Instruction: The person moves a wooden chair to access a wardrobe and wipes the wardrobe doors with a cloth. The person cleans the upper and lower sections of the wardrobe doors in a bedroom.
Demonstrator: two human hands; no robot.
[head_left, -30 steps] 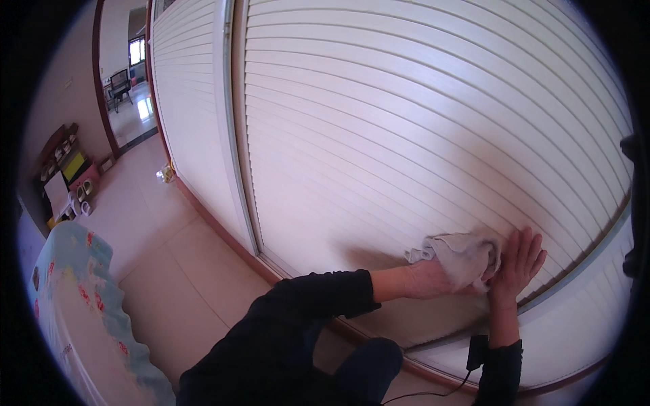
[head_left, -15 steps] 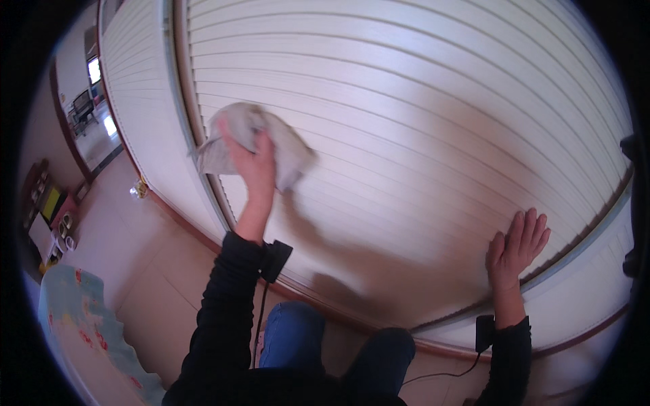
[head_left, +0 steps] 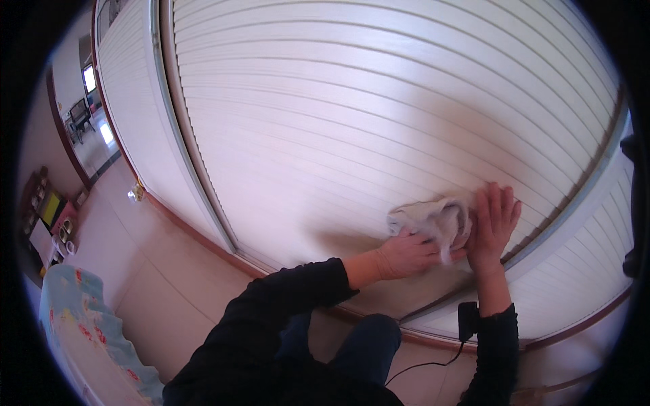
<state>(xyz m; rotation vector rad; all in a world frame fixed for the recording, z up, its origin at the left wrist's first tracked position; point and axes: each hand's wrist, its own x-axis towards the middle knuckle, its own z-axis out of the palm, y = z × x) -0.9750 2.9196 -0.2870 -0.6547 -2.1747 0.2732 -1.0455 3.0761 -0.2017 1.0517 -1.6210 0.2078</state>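
cloth: pale grey-white rag [head_left: 432, 220], soft, crumpled into loose folds, not spread flat
cloth pose: pressed against the slatted door panel, bunched, one corner hanging down past my fingers
cloth location: low on the panel, right of centre, just above the bottom rail
door panel: white sliding door [head_left: 352, 122] with horizontal slats, upright, closed, glossy surface
contact left: my left hand [head_left: 405, 254] grips the rag's lower edge, fingers curled into it
contact right: my right hand [head_left: 493, 227] lies flat on the panel, fingers spread, touching the rag's right side
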